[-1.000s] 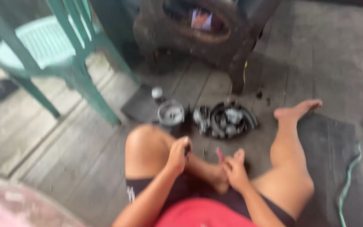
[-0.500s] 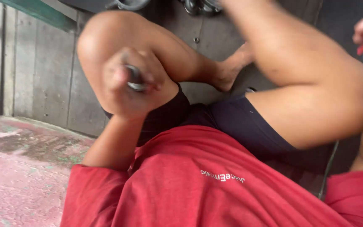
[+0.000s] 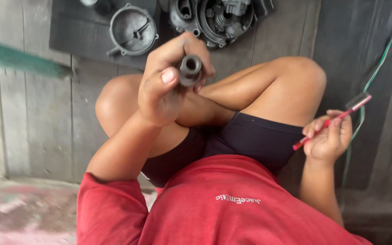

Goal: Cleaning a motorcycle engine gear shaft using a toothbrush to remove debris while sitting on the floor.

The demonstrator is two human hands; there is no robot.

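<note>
Below, grey wooden floor planks [image 3: 37, 127] carry a dark mat [image 3: 69, 27] with a round metal cover [image 3: 132, 29] and an engine casing [image 3: 216, 16]. Left hand [image 3: 166, 86] clasps a small gear shaft [image 3: 190, 68] above the knee; right hand [image 3: 327, 138] pinches a red brush [image 3: 334, 119].

engine casing [image 3: 218, 18] cropped at top, green bar [image 3: 19, 61] blurred

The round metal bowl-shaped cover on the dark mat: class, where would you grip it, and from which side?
Probably by the rim of the metal cover, reaching down from above. It lies open side up on the dark mat, so the thin edge is exposed all round. The small tab at its lower left could also serve.
</note>
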